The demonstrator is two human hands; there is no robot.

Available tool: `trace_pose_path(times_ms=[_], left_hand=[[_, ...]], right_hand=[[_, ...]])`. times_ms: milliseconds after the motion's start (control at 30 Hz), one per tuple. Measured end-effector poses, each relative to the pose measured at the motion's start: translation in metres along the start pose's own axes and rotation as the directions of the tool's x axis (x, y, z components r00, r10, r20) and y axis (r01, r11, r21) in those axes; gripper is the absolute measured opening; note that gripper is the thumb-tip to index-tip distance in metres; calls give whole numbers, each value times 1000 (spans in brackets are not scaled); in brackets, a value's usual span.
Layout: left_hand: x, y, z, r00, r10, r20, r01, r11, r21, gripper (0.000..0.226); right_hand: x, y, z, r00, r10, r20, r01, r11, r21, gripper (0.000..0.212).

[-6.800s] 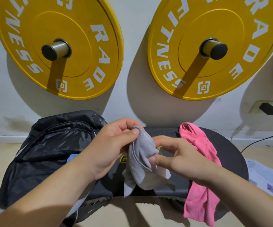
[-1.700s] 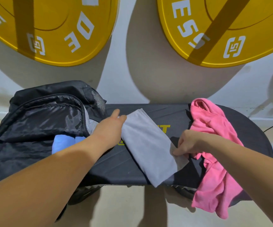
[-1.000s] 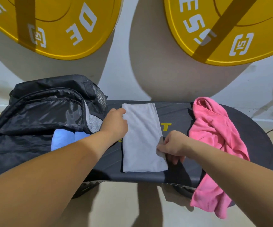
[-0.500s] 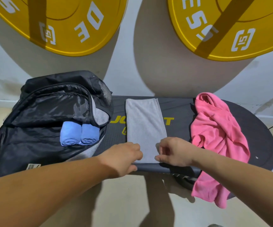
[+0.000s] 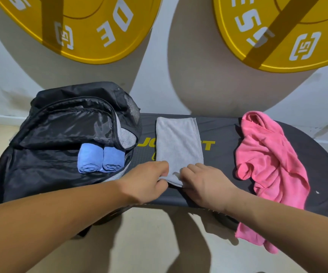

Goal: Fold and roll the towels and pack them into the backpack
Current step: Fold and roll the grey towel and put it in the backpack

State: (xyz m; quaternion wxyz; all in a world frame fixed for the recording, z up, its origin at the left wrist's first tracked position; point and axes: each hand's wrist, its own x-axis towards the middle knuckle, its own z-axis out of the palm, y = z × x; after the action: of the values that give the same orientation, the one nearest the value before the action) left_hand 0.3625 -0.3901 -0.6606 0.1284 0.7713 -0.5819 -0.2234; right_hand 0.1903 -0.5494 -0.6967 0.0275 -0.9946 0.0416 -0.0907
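Head view, looking down over both forearms. Grey towel point(image 5: 179, 142) folded into a narrow strip and laid flat, lengthwise, on black platform point(image 5: 224, 154), covering the middle of yellow lettering. Left hand point(image 5: 145, 180) at near left corner of grey towel, fingers curled, pinching the cloth edge. Right hand point(image 5: 202, 184) at near right corner, fingers likewise curled onto the hem, with the near end raised into a small fold between the two. Judged as the start of rolling: gripped at the near end so as to turn the strip away toward the wall; flat lay and narrow width likely chosen for a tight, even roll.

Left of grey towel: black backpack point(image 5: 51, 134), unzipped, flap thrown back, mouth turned toward grey towel, presumably for a short carry. In that opening, two blue rolled towels point(image 5: 90, 158), side by side and touching. Right of grey towel, apart from it: pink towel point(image 5: 265, 154), crumpled, unfolded, hanging over the platform's near edge; judged next in line.

Under grey towel: dark, matte, finely textured surface, rounded at the right end. Behind grey towel: white wall point(image 5: 179, 75) with two yellow weight plates point(image 5: 92, 26), lower parts only in frame, broad shadows beneath. Nearer than grey towel: beige floor point(image 5: 149, 243).
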Motion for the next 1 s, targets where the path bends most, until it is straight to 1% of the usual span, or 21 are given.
trace_pose_path(times_ms=[33,67,133,167,233,300,333,367,433,467,533,567,633,700,767,800,833,900,933,967,1000], left_hand=[[-1,-1,-2,1000,-5,-8,5,1000,-27,6],[-2,-1,-4,1000,5,-14,-5,999,-32,6],[-4,-2,-2,999,42,-20,-42,999,24,11],[-5,-3,0,997,72,-23,-70,995,74,17],[-6,-9,8,987,158,-2,-154,964,216,27],[-6,-14,16,967,249,42,-247,897,366,28],[-6,-16,18,963,268,41,-262,883,389,24],[-5,-17,19,963,269,18,-256,892,373,20],[-4,-15,20,981,194,-26,-183,955,232,19],[-4,-15,20,991,130,-17,-127,983,134,20],[-4,-17,20,1000,7,-31,-9,997,-72,13],[-5,-18,20,996,-65,-62,52,980,-194,7],[-7,-19,18,976,-206,-75,159,901,-403,12],[-7,-21,17,960,-276,-44,219,838,-500,11],[-5,-20,17,954,-296,-47,231,825,-516,5],[-3,-21,18,954,-291,-78,224,857,-465,3],[0,-23,18,959,-256,-120,198,911,-361,4],[3,-24,18,979,-110,-173,97,992,-78,6],[4,-23,17,983,8,-182,6,997,78,4],[5,-21,16,976,133,-175,-93,972,218,7],[6,-18,17,966,225,-125,-172,925,339,16]], right_hand=[[0,2,0,1000,8,-25,-9,1000,-20,18],[0,5,-1,1000,0,-17,-1,999,-48,21],[0,10,-3,999,-33,41,36,996,-83,28],[-1,11,-5,996,-30,79,35,998,-60,30],[-2,11,-10,989,15,147,-22,999,45,32],[-3,10,-14,978,59,200,-95,980,174,28],[-2,12,-17,970,70,234,-126,963,237,24],[0,14,-19,962,77,260,-156,942,298,21],[4,19,-23,930,115,350,-254,887,384,18],[5,20,-24,909,143,391,-314,853,418,17],[3,22,-21,876,229,424,-440,741,508,10],[1,22,-19,861,272,430,-491,668,560,5],[0,21,-17,833,349,429,-553,556,621,10],[2,20,-16,797,407,445,-602,493,628,10],[7,18,-18,749,452,486,-660,434,613,13],[10,17,-18,725,470,503,-686,424,592,13],[13,16,-19,711,488,506,-702,439,562,14],[18,14,-21,697,523,490,-717,516,469,19],[20,13,-22,707,532,466,-705,576,413,20],[21,12,-22,733,532,424,-674,650,350,19],[22,10,-21,777,512,366,-617,736,280,14]])
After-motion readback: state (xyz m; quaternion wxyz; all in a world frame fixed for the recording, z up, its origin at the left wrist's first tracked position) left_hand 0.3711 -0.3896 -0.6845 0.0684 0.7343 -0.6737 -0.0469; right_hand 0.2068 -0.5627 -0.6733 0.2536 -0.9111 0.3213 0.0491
